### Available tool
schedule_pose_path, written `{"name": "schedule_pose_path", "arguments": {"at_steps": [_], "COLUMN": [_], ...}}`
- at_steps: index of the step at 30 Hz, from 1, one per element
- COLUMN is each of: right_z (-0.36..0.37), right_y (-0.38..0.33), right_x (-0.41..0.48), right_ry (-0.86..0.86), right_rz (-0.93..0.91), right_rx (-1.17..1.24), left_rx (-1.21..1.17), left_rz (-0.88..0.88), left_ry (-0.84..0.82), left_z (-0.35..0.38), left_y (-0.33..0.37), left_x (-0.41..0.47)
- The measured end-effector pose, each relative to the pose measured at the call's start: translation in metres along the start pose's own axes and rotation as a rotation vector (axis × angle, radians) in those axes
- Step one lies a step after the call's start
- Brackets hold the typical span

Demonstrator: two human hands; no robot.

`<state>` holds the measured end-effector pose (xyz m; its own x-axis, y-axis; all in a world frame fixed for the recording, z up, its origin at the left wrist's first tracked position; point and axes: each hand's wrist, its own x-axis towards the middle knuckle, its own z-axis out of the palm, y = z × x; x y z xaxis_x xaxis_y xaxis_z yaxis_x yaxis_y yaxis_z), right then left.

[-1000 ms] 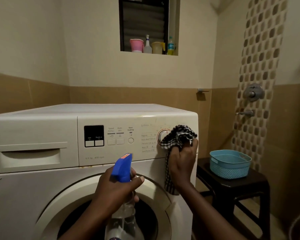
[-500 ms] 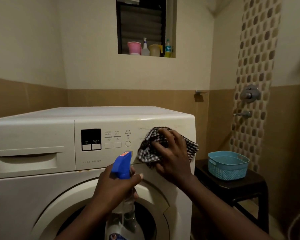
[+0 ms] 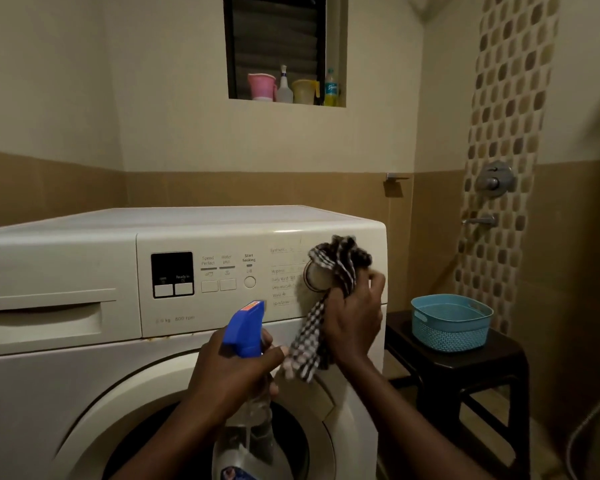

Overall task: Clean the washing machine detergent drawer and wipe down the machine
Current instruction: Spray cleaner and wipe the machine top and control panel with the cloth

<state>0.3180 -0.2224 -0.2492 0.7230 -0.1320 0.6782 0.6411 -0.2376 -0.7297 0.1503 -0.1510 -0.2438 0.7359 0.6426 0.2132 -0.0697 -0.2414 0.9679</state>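
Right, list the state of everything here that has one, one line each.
detergent drawer, shut.
display, dark.
machine door, looks shut.
spray bottle, upright, gripped by the left hand.
checked cloth, bunched over the dial, gripped by the right hand.
dial, partly covered by the cloth.
blue basket, upright on the stool.
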Motion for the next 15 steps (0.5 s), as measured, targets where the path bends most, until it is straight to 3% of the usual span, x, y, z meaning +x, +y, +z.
{"name": "schedule_pose_path", "arguments": {"at_steps": [7, 15], "right_z": [0.004, -0.002], "right_y": [-0.001, -0.008], "right_x": [-0.031, -0.046], "right_ry": [-0.051, -0.278], "right_rz": [0.057, -0.426], "right_rx": [0.14, -0.148], "left_rx": [-0.028, -0.082], "left_rz": [0.0, -0.069], "left_ry": [0.005, -0.039], "left_z": [-0.002, 0.003], "left_y": [-0.005, -0.008], "left_x": [0.002, 0.003]}}
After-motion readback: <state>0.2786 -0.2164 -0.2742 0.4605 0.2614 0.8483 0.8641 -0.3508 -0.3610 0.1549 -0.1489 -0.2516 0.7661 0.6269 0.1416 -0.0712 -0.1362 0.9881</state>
